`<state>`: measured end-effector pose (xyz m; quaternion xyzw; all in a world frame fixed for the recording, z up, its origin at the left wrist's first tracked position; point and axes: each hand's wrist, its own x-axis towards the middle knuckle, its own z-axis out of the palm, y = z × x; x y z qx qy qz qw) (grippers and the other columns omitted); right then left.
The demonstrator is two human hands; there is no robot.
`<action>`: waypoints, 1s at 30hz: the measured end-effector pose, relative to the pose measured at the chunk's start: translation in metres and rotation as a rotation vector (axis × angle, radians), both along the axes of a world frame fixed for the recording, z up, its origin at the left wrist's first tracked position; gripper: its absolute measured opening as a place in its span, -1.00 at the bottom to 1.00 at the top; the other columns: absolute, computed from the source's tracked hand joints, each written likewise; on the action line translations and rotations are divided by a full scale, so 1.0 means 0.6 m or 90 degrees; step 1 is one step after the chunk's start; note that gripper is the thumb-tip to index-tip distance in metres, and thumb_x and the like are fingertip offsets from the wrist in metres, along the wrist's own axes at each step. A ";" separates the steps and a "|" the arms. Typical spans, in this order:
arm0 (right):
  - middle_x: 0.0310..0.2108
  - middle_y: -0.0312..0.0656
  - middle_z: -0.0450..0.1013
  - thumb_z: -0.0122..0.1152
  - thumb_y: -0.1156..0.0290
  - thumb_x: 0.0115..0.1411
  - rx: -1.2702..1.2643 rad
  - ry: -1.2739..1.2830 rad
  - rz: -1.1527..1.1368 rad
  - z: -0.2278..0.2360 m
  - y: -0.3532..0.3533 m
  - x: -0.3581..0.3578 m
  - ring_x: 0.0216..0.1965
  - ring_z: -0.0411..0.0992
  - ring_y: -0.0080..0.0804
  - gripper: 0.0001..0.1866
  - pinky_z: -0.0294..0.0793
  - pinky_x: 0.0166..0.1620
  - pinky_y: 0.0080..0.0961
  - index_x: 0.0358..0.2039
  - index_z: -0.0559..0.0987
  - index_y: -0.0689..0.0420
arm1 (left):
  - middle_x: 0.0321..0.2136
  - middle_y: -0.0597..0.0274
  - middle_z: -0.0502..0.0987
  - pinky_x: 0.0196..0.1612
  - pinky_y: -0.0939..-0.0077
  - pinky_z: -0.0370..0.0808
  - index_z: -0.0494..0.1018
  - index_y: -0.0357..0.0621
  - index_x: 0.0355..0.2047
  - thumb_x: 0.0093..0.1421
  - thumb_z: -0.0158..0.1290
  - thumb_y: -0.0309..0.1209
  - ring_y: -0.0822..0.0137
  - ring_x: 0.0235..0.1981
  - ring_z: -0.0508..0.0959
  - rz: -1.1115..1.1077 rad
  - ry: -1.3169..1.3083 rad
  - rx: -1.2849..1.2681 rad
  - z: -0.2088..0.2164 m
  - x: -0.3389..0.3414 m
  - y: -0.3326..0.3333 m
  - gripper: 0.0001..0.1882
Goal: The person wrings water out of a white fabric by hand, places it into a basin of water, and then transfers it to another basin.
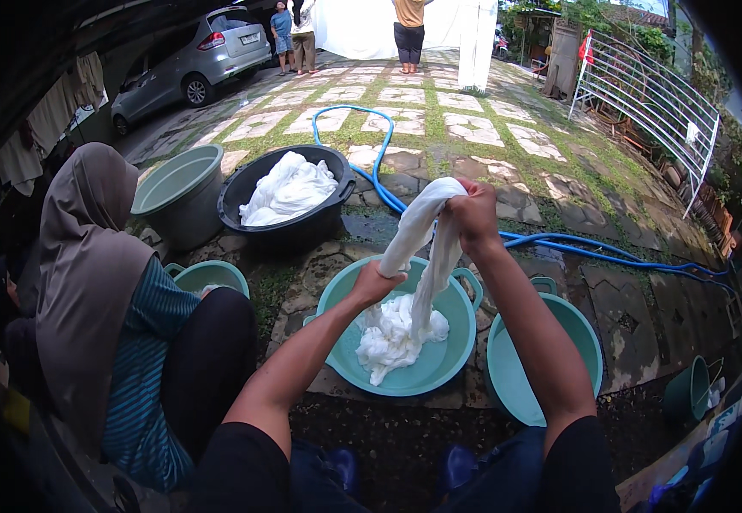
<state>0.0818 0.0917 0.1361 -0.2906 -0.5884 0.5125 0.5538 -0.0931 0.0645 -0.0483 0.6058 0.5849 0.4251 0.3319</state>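
A long wet-looking white cloth is stretched up in a loop between my hands. My right hand, raised higher and farther out, is closed round the top of the loop. Lower and to the left, my left hand grips another stretch of the same cloth. The cloth's tail hangs down into a green basin in front of me, where the rest lies bunched on the bottom. Some of the fingers are hidden behind the fabric.
A second green basin stands at right. Ahead are a black tub heaped with white cloth and a grey-green tub. A person crouches at my left by a small basin. A blue hose crosses the paving.
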 end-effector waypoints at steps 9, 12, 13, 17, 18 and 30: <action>-0.57 -0.25 0.48 -0.06 0.69 -0.20 0.013 0.010 0.012 -0.004 0.000 0.004 -0.59 0.41 -0.57 -0.73 0.39 -0.49 -0.62 -0.46 0.58 0.34 | -0.55 0.30 0.49 -0.44 0.48 0.36 0.51 -0.15 -0.37 0.08 0.15 -0.13 0.47 -0.54 0.46 -0.030 -0.218 -0.232 -0.004 -0.007 -0.012 -0.67; -0.55 -0.25 0.49 -0.06 0.68 -0.20 0.021 0.012 0.021 -0.004 0.001 0.006 -0.58 0.42 -0.57 -0.72 0.40 -0.48 -0.62 -0.45 0.58 0.34 | -0.54 0.28 0.50 -0.44 0.44 0.35 0.53 -0.22 -0.32 0.08 0.16 -0.11 0.49 -0.53 0.44 0.102 -0.141 -0.138 -0.006 -0.002 -0.004 -0.61; -0.55 -0.25 0.49 -0.07 0.68 -0.21 0.024 0.012 0.022 -0.003 0.002 0.007 -0.57 0.42 -0.58 -0.71 0.40 -0.48 -0.62 -0.45 0.58 0.34 | -0.54 0.28 0.51 -0.44 0.44 0.34 0.53 -0.25 -0.32 0.08 0.16 -0.11 0.50 -0.53 0.44 0.146 -0.112 -0.105 -0.006 -0.001 -0.002 -0.60; -0.54 -0.25 0.50 -0.06 0.68 -0.22 0.052 0.000 0.037 0.003 -0.002 0.011 -0.56 0.42 -0.59 -0.70 0.41 -0.47 -0.62 -0.44 0.59 0.34 | -0.58 0.29 0.50 -0.44 0.44 0.32 0.52 -0.33 -0.36 0.07 0.15 -0.15 0.52 -0.52 0.42 0.234 -0.060 -0.105 -0.002 -0.016 0.011 -0.60; -0.54 -0.26 0.50 -0.06 0.68 -0.22 0.054 -0.006 0.037 0.002 -0.001 0.011 -0.56 0.42 -0.59 -0.69 0.41 -0.47 -0.63 -0.44 0.59 0.34 | -0.58 0.28 0.50 -0.44 0.43 0.32 0.52 -0.33 -0.36 0.06 0.15 -0.17 0.51 -0.52 0.42 0.237 -0.050 -0.105 -0.005 -0.019 0.012 -0.61; -0.56 -0.28 0.49 -0.05 0.67 -0.23 0.060 -0.053 0.047 -0.006 0.001 0.011 -0.57 0.40 -0.61 -0.71 0.38 -0.48 -0.63 -0.47 0.59 0.32 | -0.40 0.23 0.51 -0.26 0.41 0.38 0.47 -0.21 -0.22 -0.05 0.25 -0.24 0.41 -0.42 0.46 -0.030 -0.014 -0.119 -0.004 -0.041 0.000 -0.58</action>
